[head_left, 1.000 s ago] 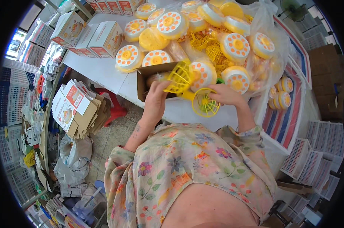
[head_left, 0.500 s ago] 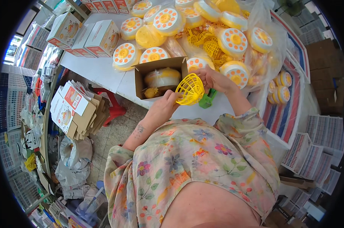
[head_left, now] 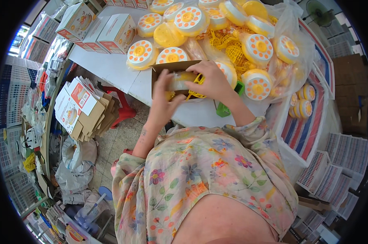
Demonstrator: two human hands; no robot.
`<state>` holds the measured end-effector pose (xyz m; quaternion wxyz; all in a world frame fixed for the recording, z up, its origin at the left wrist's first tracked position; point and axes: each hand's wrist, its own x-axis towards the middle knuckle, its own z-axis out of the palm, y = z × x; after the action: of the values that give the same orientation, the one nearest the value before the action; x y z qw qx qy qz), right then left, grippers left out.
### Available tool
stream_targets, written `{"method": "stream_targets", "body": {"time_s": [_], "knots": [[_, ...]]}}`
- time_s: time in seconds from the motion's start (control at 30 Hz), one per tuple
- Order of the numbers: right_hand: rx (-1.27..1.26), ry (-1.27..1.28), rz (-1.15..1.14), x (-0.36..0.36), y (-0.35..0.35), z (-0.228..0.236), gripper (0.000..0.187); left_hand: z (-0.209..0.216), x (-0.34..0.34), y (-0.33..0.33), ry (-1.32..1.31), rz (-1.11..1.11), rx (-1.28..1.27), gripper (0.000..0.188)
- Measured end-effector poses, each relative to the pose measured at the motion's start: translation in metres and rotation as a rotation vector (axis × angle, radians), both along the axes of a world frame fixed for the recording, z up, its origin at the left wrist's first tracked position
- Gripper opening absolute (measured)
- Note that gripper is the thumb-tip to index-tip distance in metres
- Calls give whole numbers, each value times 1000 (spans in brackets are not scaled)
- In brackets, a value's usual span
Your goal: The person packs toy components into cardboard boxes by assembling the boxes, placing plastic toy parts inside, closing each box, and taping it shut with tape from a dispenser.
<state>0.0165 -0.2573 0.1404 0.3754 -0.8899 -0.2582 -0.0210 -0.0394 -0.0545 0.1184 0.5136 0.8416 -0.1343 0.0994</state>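
Observation:
An open cardboard box [head_left: 156, 73] lies at the table's front edge with its opening toward me. Inside it is a bagged round white-and-yellow piece [head_left: 179, 82], partly hidden by my hands. My right hand [head_left: 211, 81] is bent over the box's right side, its fingers closed on a yellow plastic openwork basket [head_left: 197, 92] that sits partly within the opening. At the left part of the opening is my left hand [head_left: 166, 97], slightly blurred, thumb and fingers apart and nothing held. A green plastic object [head_left: 223, 110] rests beside my right wrist.
Several round yellow-and-white pieces [head_left: 258, 46] with orange dots and yellow baskets [head_left: 236, 53] in clear plastic fill the table's far side. Printed boxes [head_left: 117, 32] stand far left. Flattened cartons [head_left: 80, 105] are stacked beside a red stool [head_left: 121, 107]. A striped bag [head_left: 301, 122] is at right.
The yellow basket has moved left and down from in front of the box into its opening. My left hand has let go of it and opened; my right hand has gone over the box.

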Motion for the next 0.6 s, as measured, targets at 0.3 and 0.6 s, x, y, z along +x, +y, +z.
{"method": "stream_targets", "body": {"time_s": [0.3,0.6], "knots": [[-287,-285,-122,19,61,-103,28,-86,9,72,155,352,-442,47],[-409,7,-177,33,55,-108,39,-63,-44,-3,636,-145,274,23]]}}
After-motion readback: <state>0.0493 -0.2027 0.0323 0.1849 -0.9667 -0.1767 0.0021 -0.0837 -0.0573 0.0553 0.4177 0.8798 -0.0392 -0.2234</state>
